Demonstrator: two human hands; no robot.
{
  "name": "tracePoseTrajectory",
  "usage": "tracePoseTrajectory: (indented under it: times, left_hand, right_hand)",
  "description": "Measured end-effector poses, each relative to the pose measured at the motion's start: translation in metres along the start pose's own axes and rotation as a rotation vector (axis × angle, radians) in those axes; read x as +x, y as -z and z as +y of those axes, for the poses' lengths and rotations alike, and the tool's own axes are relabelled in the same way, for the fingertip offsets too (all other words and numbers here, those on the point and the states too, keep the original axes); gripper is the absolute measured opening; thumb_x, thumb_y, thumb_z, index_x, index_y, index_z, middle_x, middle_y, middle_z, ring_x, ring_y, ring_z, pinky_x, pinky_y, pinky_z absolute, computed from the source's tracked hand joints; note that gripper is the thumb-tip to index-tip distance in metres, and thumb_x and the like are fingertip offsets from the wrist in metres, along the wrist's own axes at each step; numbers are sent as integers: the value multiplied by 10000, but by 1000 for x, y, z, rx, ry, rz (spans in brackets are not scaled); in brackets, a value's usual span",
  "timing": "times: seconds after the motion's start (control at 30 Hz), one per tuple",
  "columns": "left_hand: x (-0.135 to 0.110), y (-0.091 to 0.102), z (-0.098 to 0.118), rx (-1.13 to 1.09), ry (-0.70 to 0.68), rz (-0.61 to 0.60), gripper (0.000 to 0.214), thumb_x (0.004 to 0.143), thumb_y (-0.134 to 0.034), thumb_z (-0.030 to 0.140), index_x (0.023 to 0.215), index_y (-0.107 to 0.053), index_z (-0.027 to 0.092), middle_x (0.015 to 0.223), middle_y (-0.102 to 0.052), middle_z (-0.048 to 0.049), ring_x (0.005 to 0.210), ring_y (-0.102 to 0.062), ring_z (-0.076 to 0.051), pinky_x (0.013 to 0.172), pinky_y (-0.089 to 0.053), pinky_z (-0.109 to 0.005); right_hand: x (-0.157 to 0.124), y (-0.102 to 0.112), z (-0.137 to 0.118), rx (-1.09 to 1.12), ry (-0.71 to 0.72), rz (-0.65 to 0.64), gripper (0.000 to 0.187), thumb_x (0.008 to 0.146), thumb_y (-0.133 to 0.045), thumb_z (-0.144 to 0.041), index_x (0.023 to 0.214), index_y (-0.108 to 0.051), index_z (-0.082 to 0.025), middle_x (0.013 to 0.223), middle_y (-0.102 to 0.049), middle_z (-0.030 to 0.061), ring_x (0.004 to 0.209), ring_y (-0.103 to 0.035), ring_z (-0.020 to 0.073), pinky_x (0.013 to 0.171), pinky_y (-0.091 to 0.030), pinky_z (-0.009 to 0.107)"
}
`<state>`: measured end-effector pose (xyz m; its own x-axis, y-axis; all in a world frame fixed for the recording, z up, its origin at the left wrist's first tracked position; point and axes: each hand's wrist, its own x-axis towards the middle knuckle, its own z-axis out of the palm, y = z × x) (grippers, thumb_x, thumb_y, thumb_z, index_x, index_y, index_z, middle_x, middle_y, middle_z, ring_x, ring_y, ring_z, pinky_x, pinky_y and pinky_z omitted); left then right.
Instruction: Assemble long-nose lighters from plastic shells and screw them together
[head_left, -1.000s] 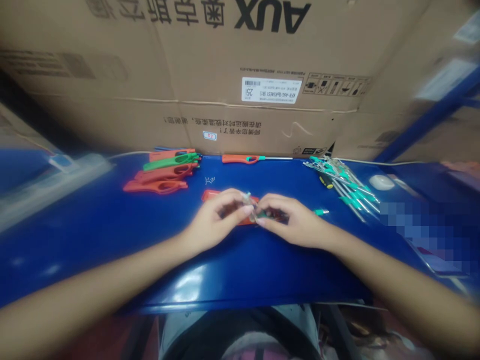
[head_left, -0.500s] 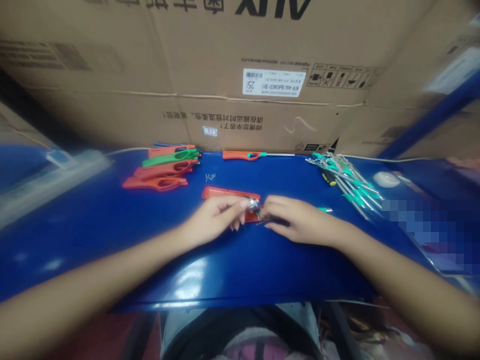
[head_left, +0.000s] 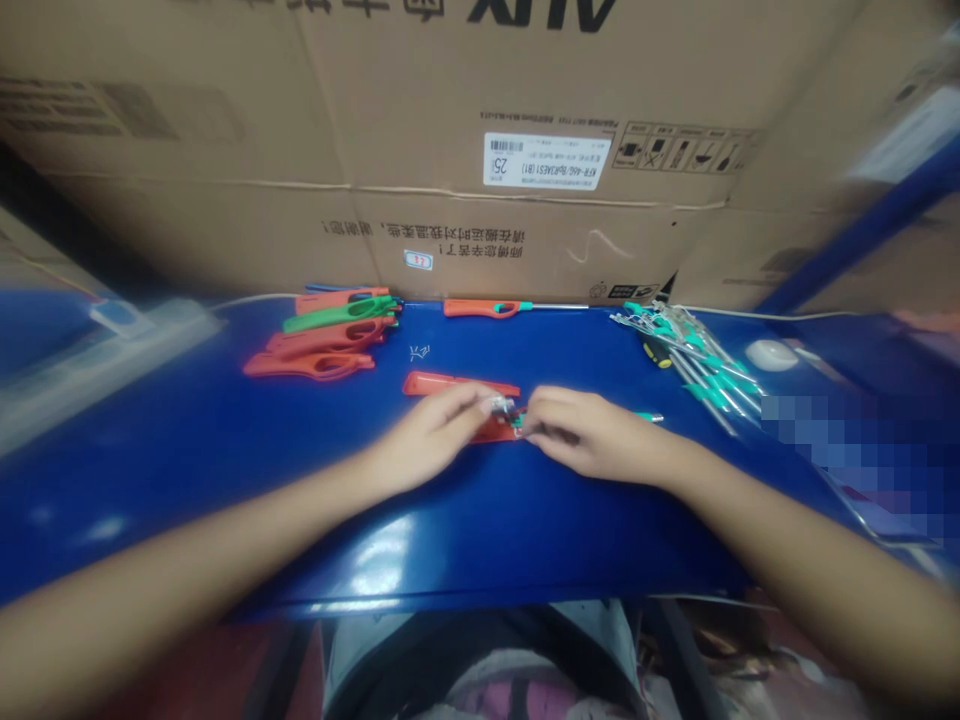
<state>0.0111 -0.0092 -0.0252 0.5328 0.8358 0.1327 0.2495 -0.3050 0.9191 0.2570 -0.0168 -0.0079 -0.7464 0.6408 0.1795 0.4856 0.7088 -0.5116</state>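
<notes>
My left hand (head_left: 435, 435) and my right hand (head_left: 589, 432) meet over an orange plastic lighter shell (head_left: 457, 385) lying on the blue table (head_left: 187, 440). The left fingers pinch a small silvery part (head_left: 501, 405) at the shell's right end. The right fingers are closed on a thin metal tube with a green collar (head_left: 646, 417) that sticks out to the right. Fingertips of both hands nearly touch.
A pile of orange and green lighter shells (head_left: 326, 340) lies at the back left. One assembled orange lighter (head_left: 495, 309) rests against a large cardboard box (head_left: 480, 150). A heap of metal tubes with green collars (head_left: 694, 360) lies at the back right, near a white puck (head_left: 772, 355).
The left hand slid to the right end of the orange shell, uncovering its left part. Both hands now pinch closer together; the view shifted slightly.
</notes>
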Motion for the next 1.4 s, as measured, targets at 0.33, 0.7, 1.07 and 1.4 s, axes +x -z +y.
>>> tracePoseTrajectory:
  times: [0.33,0.7,1.07,1.4]
  left_hand:
    - [-2,3,-3,191,-65,38,304,998,-527,361,1251,-511,193,1065,-683,-65,910,-674,-188,850,-535,-335]
    - [-2,5,7,234,-95,-32,204,990,-537,367,1043,-615,186,977,-728,-40,841,-688,-172,780,-547,-285]
    - [-1,3,5,206,-77,5,213,948,-605,362,1024,-660,170,926,-727,-31,778,-667,-149,718,-538,-248]
    - [0,0,2,114,-36,26,241,912,-642,385,1000,-673,162,906,-743,-49,779,-690,-169,718,-560,-276]
  right_hand:
    - [2,-5,3,492,-283,4,146,936,-621,-315,969,-597,-175,620,-597,-45,528,-601,95,546,-499,213]
    - [8,-4,-2,770,-435,-21,369,842,-728,-496,910,-661,-140,613,-593,-32,478,-566,86,451,-519,218]
    - [9,-6,-7,766,-508,61,296,903,-673,-454,905,-566,-177,555,-585,-68,385,-526,65,372,-450,174]
    - [13,-9,-7,915,-534,85,374,821,-761,-492,860,-567,-174,591,-645,-41,510,-662,116,524,-604,261]
